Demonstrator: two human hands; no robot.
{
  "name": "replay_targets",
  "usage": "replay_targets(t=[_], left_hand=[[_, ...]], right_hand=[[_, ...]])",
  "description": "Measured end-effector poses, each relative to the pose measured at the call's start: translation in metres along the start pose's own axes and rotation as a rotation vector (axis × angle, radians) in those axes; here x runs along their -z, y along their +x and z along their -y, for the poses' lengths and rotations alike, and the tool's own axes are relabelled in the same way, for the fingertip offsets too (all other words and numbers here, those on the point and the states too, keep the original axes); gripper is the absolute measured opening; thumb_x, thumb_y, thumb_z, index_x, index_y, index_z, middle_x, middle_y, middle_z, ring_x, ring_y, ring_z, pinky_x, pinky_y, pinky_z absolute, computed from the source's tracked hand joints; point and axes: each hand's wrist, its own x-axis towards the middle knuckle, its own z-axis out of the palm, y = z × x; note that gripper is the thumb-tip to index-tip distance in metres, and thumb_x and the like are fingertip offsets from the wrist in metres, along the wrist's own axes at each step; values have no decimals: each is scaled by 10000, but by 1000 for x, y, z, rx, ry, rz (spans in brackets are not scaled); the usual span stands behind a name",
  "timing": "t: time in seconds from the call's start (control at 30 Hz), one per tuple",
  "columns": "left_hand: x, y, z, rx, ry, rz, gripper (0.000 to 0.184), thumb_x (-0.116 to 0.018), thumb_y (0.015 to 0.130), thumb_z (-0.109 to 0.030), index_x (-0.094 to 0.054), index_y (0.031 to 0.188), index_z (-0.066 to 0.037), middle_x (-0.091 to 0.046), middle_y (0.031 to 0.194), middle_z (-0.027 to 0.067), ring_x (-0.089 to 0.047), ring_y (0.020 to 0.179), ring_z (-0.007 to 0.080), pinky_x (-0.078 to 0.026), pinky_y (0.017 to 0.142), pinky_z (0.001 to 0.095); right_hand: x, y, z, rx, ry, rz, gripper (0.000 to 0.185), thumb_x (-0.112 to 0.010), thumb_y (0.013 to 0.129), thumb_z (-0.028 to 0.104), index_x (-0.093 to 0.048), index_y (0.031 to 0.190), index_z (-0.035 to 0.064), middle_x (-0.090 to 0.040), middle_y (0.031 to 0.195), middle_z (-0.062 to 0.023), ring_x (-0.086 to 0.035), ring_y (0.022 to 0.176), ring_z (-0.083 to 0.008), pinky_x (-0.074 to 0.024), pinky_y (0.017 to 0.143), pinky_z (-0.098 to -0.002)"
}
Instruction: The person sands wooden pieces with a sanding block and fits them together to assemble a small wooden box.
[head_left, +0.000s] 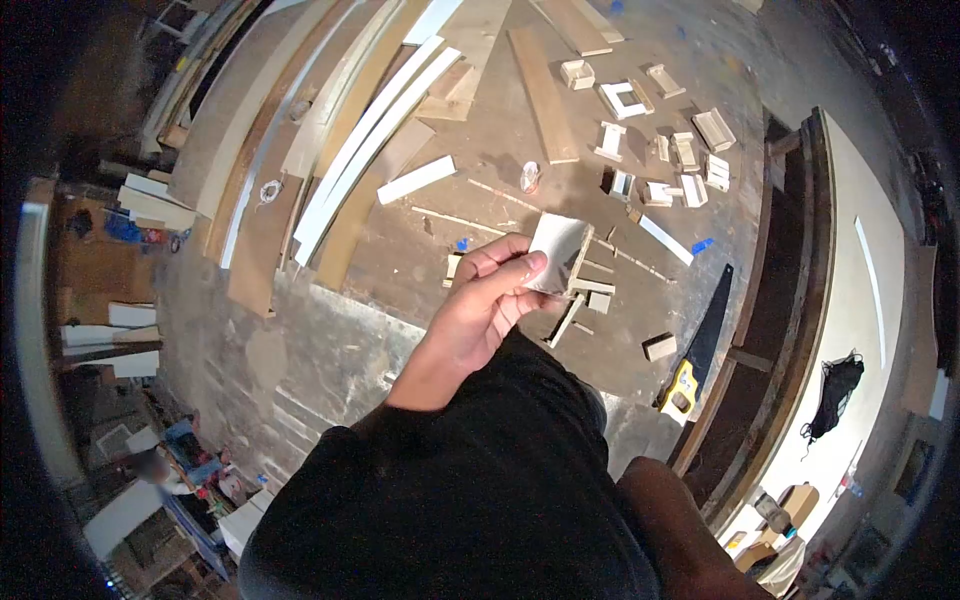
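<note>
My left hand (488,305) reaches up from a black sleeve near the middle of the view. Its thumb and fingers pinch a small white-faced piece (557,250), which has a rough wooden edge on its right side. Just beyond and below that piece, thin wooden sticks (567,322) and a small block (599,301) lie on the brown work surface (470,150). My right hand does not show.
Long boards (375,150) lie at the upper left. Several small wooden assemblies (684,150) are at the upper right. A handsaw (708,335) with a yellow handle lies right, near a wood block (660,347). A pale panel (850,290) stretches along the far right.
</note>
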Motion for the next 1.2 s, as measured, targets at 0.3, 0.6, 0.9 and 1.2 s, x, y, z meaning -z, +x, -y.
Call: replay_targets(t=[0.3, 0.6, 0.9, 1.2], left_hand=[[-4, 1, -1, -19, -93, 184, 422, -597, 878, -22, -514, 1290, 11, -649, 1060, 114, -677, 888, 182, -603, 788, 326], [-20, -3, -2, -99, -34, 82, 287, -616, 865, -7, -554, 1145, -13, -656, 1016, 96, -653, 874, 152, -581, 750, 316], [-37, -9, -12, -360, 165, 86, 208, -618, 852, 82, -547, 1036, 14, -682, 940, 81, -627, 864, 84, -494, 775, 251], [-57, -6, -4, -386, 483, 0, 73, -674, 917, 16, -642, 968, 58, -659, 808, 42, -607, 704, 45, -531, 585, 214]], right_hand=[[-1, 2, 4, -6, 28, -16, 977, -884, 632, 398, -486, 1425, -9, -612, 1099, -110, -576, 887, -207, -483, 816, -346], [-4, 7, 7, -9, 52, -24, 972, -880, 622, 421, -506, 1409, -9, -620, 1118, -114, -581, 892, -204, -483, 814, -346], [-18, 14, 16, -15, 149, 8, 968, -875, 612, 443, -526, 1393, -9, -628, 1137, -118, -586, 896, -202, -483, 813, -346], [-50, 38, 16, -30, 101, 314, 985, -837, 713, 281, -344, 1488, -73, -464, 1482, -236, -478, 1337, -278, -308, 1136, -380]])
